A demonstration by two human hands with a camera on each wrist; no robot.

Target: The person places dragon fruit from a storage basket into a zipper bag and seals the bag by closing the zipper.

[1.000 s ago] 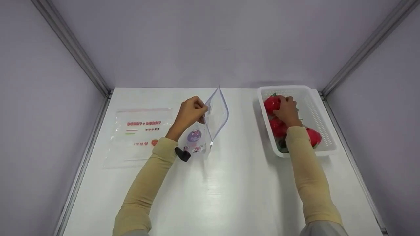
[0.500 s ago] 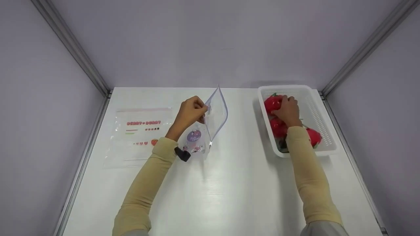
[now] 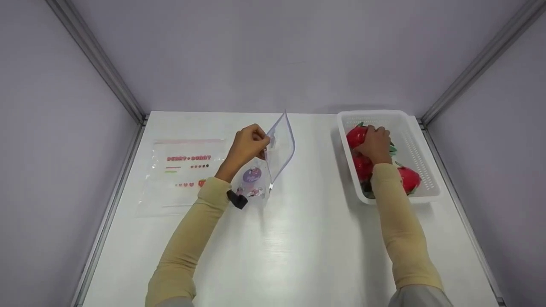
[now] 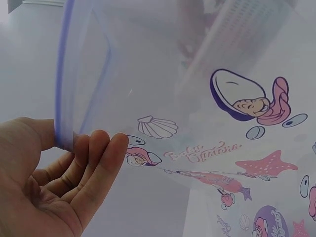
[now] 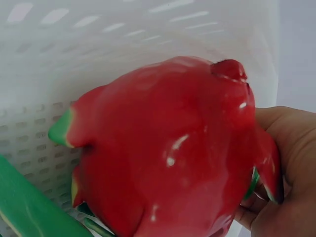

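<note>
Red fruit [image 3: 355,135] gripped by right hand [image 3: 375,143] in basket [image 3: 420,168]; bag [image 3: 279,147] rim pinched open by left hand [image 3: 247,147]. Next, judged: lift required, fruit carried into bag mouth.

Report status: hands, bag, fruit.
Left hand pinches open zip bag. Right hand grips red dragon fruit inside white basket. Nothing between.

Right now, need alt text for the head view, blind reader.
Left hand pinches a clear printed zip bag held open upright on a white table; right hand grips a red dragon fruit in a white basket.
</note>
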